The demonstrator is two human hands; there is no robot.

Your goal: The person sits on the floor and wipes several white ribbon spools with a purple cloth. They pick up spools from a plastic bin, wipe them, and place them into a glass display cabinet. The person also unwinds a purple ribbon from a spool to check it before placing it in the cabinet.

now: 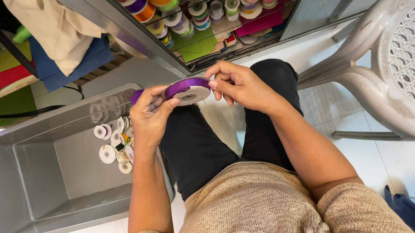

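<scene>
As seen from the head camera, a purple ribbon spool [188, 90] is held between both hands above the lap, in front of black trousers [199, 146]. The left hand [149, 116] is closed on the spool's lower left side, thumb pressed against the white flat face, a short purple ribbon end showing past the fingers at the left. The right hand [238, 84] is pinched together on the spool's right edge, fingertips touching the purple band. The spool is tilted, white round face turned toward the camera, ribbon wound round the rim.

Just below and left of the left hand, a grey plastic bin [34, 181] is seen on the white tiled floor [366, 157]. A small cluster of white round spools [113, 145] lies at the bin's bottom, near its right wall; round labels are seen on their faces, print too small to tell.

Above the hands, a glass-fronted cabinet [139, 39] is filled with stacked ribbon rolls [177, 7] in green, orange, purple, pink and white, with green and magenta flat sheets below. A beige cloth bag [49, 20] hangs at upper left. A white plastic chair [405, 64] stands at right.
</scene>
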